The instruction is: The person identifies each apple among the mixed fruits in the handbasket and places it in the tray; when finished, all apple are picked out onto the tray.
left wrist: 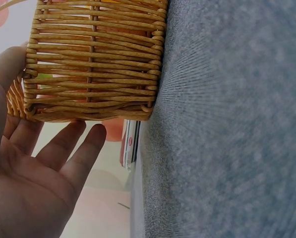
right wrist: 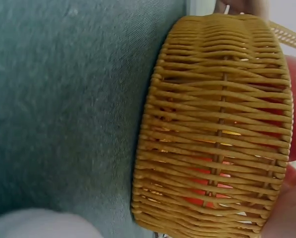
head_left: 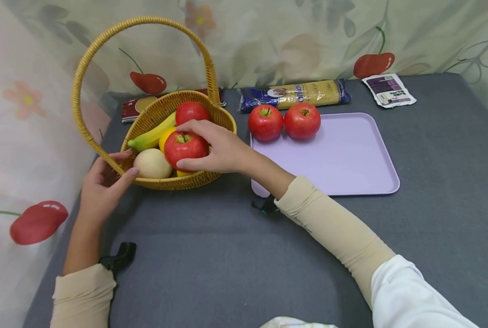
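Note:
A wicker basket with a tall hoop handle stands at the left. My left hand holds its left rim near the handle's foot, thumb on one side and fingers on the other; in the left wrist view the hand is at the woven wall. My right hand grips a red apple from the right, at the top of the basket. Under and around it lie a banana, a pale round fruit, another red apple and partly hidden yellow fruit.
A lilac tray lies right of the basket, with two red apples at its back left corner. Behind are a pasta packet, a white-and-purple packet and a dark red packet. A floral curtain borders the grey table.

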`<action>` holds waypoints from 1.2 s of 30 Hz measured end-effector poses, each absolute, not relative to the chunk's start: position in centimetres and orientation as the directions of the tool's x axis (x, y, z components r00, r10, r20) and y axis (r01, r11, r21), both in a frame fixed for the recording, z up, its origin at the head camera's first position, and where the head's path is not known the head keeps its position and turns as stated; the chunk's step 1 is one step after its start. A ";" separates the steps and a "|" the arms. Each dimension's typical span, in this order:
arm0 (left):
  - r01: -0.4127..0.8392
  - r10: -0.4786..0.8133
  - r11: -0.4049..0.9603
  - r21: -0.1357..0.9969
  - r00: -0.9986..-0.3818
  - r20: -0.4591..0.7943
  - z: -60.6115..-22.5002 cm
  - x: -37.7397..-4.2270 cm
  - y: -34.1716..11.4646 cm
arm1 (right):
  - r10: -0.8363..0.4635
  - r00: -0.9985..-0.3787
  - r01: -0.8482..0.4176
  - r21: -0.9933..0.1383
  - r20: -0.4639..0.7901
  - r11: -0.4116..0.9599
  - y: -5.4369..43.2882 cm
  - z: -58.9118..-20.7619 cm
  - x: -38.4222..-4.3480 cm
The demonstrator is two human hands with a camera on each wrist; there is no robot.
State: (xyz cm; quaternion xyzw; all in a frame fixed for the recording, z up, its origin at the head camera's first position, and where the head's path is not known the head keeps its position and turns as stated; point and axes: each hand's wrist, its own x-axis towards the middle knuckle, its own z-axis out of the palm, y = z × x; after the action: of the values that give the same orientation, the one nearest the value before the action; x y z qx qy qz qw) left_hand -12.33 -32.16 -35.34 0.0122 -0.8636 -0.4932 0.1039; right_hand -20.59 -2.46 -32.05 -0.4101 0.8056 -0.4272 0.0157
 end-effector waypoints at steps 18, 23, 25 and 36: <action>0.107 -0.116 0.515 0.850 -0.974 0.193 -35.4 -12.3 -32.1 | -0.606 -0.701 -0.642 -0.703 0.376 0.307 -2.4 -33.0 -19.4; 0.119 -0.118 0.515 0.849 -0.971 0.208 -35.5 -12.4 -32.2 | -0.599 -0.721 -0.607 -0.734 0.349 0.303 -2.3 -32.9 -19.5; 0.126 -0.117 0.513 0.849 -0.970 0.214 -35.5 -12.4 -32.2 | -0.597 -0.721 -0.603 -0.742 0.350 0.294 -2.4 -32.9 -19.5; 0.124 -0.105 0.518 0.846 -0.973 0.207 -35.4 -12.3 -32.2 | -0.581 -0.699 -0.619 -0.760 0.418 0.198 -2.1 -32.9 -19.4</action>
State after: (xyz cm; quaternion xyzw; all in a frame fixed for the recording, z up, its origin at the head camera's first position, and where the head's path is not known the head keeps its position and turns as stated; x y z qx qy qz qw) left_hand -12.32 -32.25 -35.41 -0.0056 -0.8633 -0.4910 0.1166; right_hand -19.41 -2.12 -32.91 -0.3877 0.7736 -0.5007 -0.0193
